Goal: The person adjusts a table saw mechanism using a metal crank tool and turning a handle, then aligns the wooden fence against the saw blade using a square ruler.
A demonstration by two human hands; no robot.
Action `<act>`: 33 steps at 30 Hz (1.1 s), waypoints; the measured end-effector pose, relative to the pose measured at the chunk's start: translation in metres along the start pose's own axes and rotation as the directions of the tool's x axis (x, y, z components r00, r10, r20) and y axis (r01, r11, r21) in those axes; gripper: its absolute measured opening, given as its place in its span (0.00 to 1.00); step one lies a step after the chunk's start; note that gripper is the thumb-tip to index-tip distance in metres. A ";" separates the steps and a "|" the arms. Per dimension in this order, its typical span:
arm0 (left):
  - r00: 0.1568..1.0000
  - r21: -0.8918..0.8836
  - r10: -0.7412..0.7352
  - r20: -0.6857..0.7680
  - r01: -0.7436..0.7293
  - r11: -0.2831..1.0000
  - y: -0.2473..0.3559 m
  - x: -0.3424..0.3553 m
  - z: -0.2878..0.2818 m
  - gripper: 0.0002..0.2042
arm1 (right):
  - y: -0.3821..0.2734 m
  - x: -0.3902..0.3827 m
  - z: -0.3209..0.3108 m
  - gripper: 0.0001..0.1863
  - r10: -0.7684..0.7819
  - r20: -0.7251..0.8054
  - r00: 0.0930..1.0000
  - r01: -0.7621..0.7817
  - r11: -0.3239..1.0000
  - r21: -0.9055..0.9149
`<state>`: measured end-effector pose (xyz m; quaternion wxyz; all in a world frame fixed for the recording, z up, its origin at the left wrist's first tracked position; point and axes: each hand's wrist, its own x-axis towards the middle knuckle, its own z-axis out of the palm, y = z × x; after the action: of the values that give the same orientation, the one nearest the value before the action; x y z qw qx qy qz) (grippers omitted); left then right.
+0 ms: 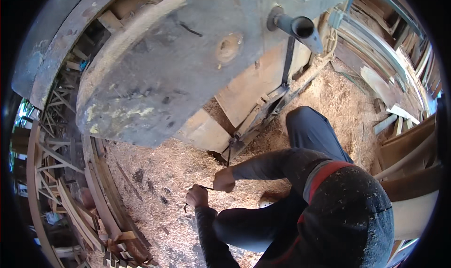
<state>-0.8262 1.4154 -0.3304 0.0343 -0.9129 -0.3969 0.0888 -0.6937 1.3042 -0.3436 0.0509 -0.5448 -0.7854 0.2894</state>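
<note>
A thin black cord (206, 188) runs between my two closed hands, low over the wood shavings. My left hand (198, 196) is gripped round it, and a short curled end hangs below that hand. Just above and to the right, my right hand (224, 180) is closed on the cord too. From the right hand a dark strand rises to the lower corner of a dark metal frame (277, 109) under a large grey machine table (178, 47). My fingers are partly hidden, so the exact grip is unclear.
A grey pipe (296, 25) juts from the machine table. Wooden boards (253, 85) lean beneath it. Curved timber pieces (101, 188) line the left, and stacked planks (380, 85) stand at the right. Shavings (155, 174) cover the floor; my bent knees (312, 127) are close by.
</note>
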 end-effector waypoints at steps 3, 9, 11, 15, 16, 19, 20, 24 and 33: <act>0.984 0.004 0.074 0.160 -0.076 0.997 -0.034 0.011 0.036 0.15 | -0.033 0.000 -0.030 0.08 0.007 -0.158 0.987 -0.008 1.000 -0.005; 0.874 -0.177 0.238 0.424 -0.178 0.968 -0.027 -0.001 0.069 0.18 | -0.036 -0.003 -0.025 0.09 0.094 -0.079 0.992 -0.098 0.994 -0.052; 0.880 -0.201 0.239 0.411 -0.169 0.965 -0.015 -0.007 0.052 0.18 | -0.032 -0.007 -0.017 0.09 0.102 -0.110 0.989 -0.110 0.991 -0.077; 0.915 -0.266 0.264 0.306 -0.184 0.946 -0.016 -0.018 0.096 0.17 | -0.027 0.004 -0.013 0.07 0.005 -0.309 0.951 -0.016 0.999 -0.033; 0.928 -0.353 0.291 0.231 -0.199 0.914 -0.014 -0.027 0.114 0.17 | -0.024 0.009 -0.016 0.07 -0.010 -0.358 0.934 0.007 1.000 -0.010; 0.867 -0.771 0.131 0.481 0.347 0.534 -0.019 -0.090 0.188 0.14 | -0.002 0.037 -0.006 0.08 0.064 -0.244 0.968 -0.078 0.996 -0.048; 0.878 -0.787 0.195 0.438 0.270 0.554 -0.014 -0.082 0.188 0.13 | 0.026 0.036 0.004 0.09 0.134 -0.205 0.970 -0.153 0.985 -0.078; 0.914 -0.753 0.131 0.384 0.228 0.617 -0.029 -0.072 0.046 0.14 | 0.040 0.046 0.070 0.06 0.283 -0.252 0.925 -0.339 0.916 -0.215; 0.939 -0.162 -0.098 0.330 0.158 0.974 -0.052 -0.016 0.009 0.16 | -0.023 0.045 0.075 0.06 0.265 -0.248 0.932 -0.321 0.921 -0.222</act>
<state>-0.8763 1.4388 -0.3304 -0.1103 -0.8578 -0.4624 0.1954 -0.7602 1.3087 -0.4050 0.0191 -0.6866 -0.7153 0.1289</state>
